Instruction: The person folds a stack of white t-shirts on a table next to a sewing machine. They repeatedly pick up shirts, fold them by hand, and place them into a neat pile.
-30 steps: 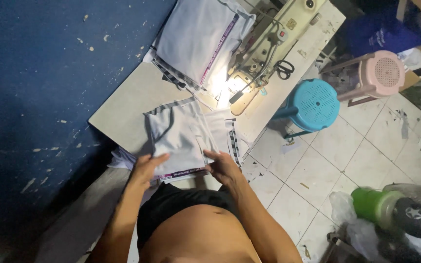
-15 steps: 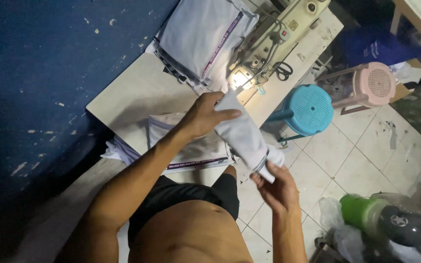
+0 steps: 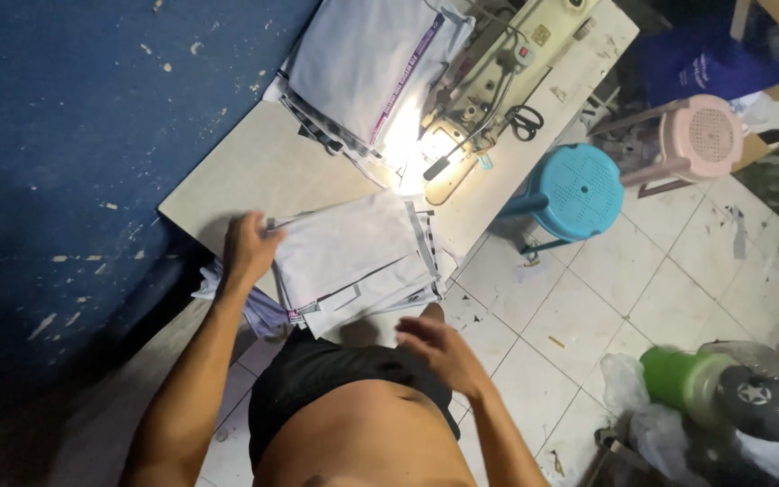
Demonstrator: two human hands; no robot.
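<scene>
Far left was the blue wall (image 3: 74,135), paint flaking, with the sewing table (image 3: 254,171) set close against it, so there was no working room on that side.

Your left hand (image 3: 247,248) lay on the left edge of the near stack of pale fabric pieces (image 3: 353,257), fingers curled over that edge, apparently pinching the top sheets; how many you held could not be told. Judged from its place, the hand was squaring and pinning the stack so it would not slide. The stack sat at the table's near corner, its lower pieces fanned out and overhanging the front edge above your lap. More cloth (image 3: 236,302) hung off the table below your wrist.

Your right hand (image 3: 439,347) hovered off the table in front of your waist, fingers spread and loose, holding nothing, just short of the stack's overhanging corner.

Further back a second pile of fabric (image 3: 362,68) rested beside the sewing machine (image 3: 489,86), probably kept within reach of the needle under the lamp's glare. Scissors (image 3: 525,122) lay by the machine.

To the right the tiled floor (image 3: 642,271) gave open room, then a blue stool (image 3: 574,189), a pink stool (image 3: 705,135), and a green-capped container among plastic bags (image 3: 687,379).
</scene>
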